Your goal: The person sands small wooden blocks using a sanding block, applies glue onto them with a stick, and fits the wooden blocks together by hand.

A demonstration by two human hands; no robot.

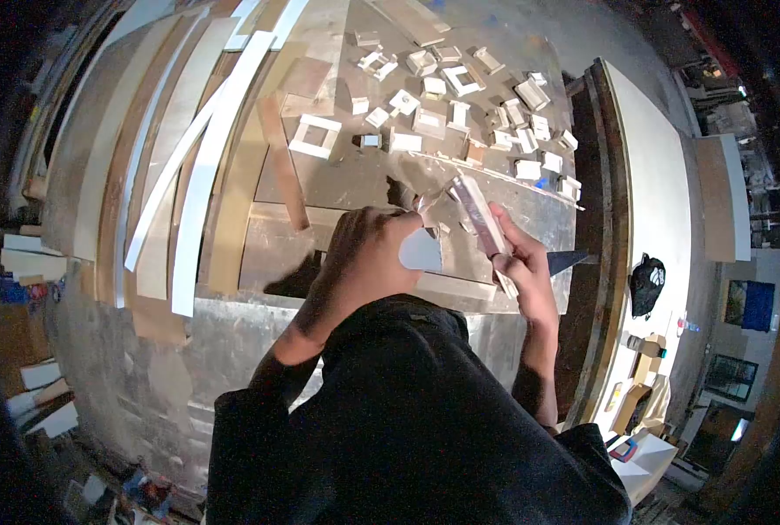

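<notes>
My left hand [377, 249] is closed over the front of the workbench, with a flat white piece [420, 251] at its fingers. I cannot make out whether that piece is paper or thin board. Upright and a little tilted, a narrow wooden piece [477, 212] is gripped in my right hand [527, 262], the thumb along its lower end. The two hands are apart. Between and beneath them, wooden strips [460, 287] lie on the bench top [539, 227]. A dark, pointed flat shape [567, 261] shows just right of my right hand.
Small wooden frames and blocks [429, 122] are scattered across the far bench. Long wood and white strips [219, 166] lie at the left. On the right, past a dark gap, a white-topped table [657, 184] holds a black bag-like item [647, 284] and cardboard pieces.
</notes>
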